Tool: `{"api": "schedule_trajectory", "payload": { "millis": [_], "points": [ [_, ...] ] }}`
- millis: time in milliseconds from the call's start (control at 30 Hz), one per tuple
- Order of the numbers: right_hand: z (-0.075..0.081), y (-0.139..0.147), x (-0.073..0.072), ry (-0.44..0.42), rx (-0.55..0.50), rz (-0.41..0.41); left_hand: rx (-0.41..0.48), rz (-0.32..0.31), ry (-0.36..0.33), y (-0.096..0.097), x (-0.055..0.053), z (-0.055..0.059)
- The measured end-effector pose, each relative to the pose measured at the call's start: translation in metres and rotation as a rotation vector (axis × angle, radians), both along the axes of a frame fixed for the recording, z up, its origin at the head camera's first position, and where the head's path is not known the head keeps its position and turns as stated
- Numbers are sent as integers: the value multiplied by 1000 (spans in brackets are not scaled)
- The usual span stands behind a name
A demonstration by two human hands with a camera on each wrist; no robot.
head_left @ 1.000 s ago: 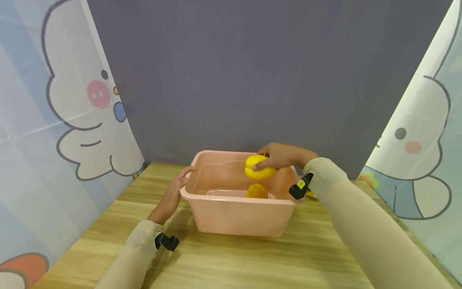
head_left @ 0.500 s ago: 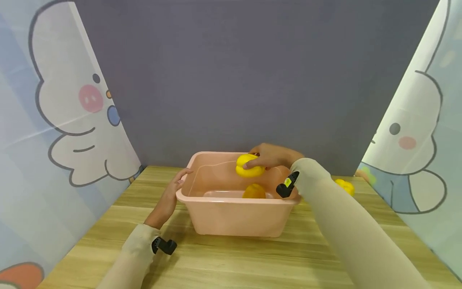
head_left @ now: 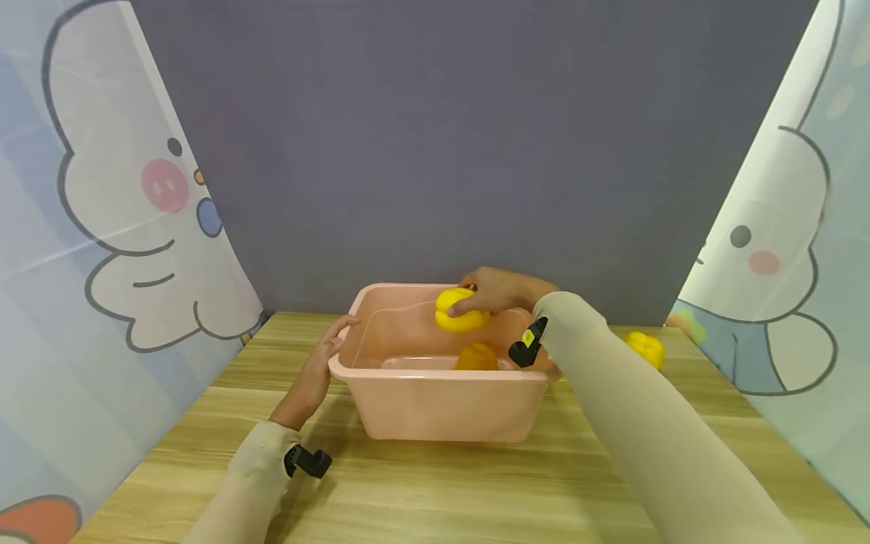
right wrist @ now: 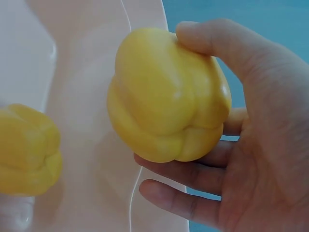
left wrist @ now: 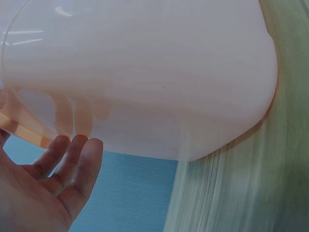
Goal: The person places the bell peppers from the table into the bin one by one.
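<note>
My right hand (head_left: 499,290) holds a yellow bell pepper (head_left: 459,310) above the inside of a pink plastic basin (head_left: 442,408). In the right wrist view the thumb lies along one side of the pepper and the fingers support it from the other. A second yellow bell pepper (head_left: 477,357) sits on the basin floor, partly hidden by the near rim. At the basin's left side is my left hand (head_left: 314,378), one finger reaching onto the rim. Its other fingertips (left wrist: 91,145) touch the outer wall, nearly straight, in the left wrist view.
Another yellow bell pepper (head_left: 646,349) lies on the wooden table (head_left: 421,491), right of the basin beyond my right sleeve. A dark grey panel (head_left: 442,151) rises behind the table. Cartoon-printed curtains (head_left: 122,257) flank both sides.
My right hand has carried its pepper a little left over the basin. The pepper on the table has come into fuller view beside the sleeve. My left hand stays at the rim.
</note>
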State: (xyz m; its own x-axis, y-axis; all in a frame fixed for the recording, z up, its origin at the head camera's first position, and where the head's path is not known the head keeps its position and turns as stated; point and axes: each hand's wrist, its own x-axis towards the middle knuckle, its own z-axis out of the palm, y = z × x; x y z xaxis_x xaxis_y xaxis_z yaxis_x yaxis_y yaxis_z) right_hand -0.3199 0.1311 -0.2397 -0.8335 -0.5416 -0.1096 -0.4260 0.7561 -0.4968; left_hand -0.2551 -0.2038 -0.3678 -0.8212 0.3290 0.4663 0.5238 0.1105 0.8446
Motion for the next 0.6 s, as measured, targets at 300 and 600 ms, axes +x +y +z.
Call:
{"api": "schedule_trajectory", "payload": {
  "millis": [300,600],
  "points": [
    [-4,-9,-2,-1,59,10,-15,7,-19,0,2,-3],
    [-1,-6,-3,-1,-22,-22,-16,16,-5,-1,0,-1]
  ]
}}
